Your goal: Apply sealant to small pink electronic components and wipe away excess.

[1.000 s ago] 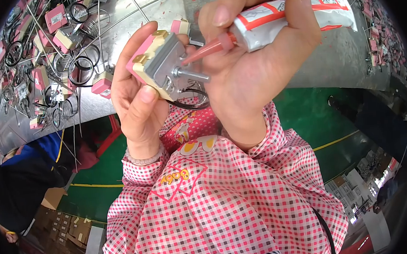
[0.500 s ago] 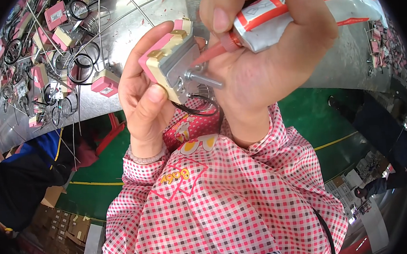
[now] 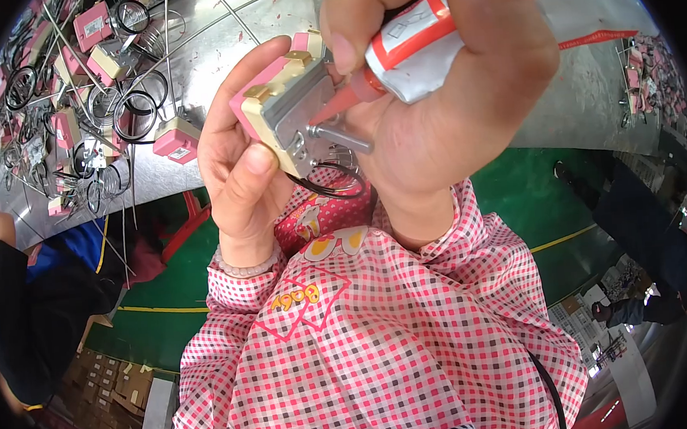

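Note:
Between the thumb and fingers of my left hand (image 3: 236,162) is a boxy thermostat-like unit (image 3: 280,107), pink and cream with a grey metal face and a metal shaft (image 3: 342,137) sticking out. Black coiled tubing hangs below it. My right hand (image 3: 455,103) is wrapped round a white and red squeeze tube (image 3: 427,41). The tube's tapered red nozzle (image 3: 343,101) points left, its tip at the base of the shaft, seemingly touching the metal face.
Many similar pink and cream units (image 3: 175,140) with black coils and thin metal rods lie heaped on the metal table (image 3: 211,24) at the left. Another pile (image 3: 653,81) sits at the far right. A co-worker's dark sleeve (image 3: 8,318) and hand show at the left edge.
My right hand and the tube have moved left and slightly down, bringing the nozzle tip to the shaft's base. The unit in my left hand has barely shifted. A co-worker's hand has appeared at left.

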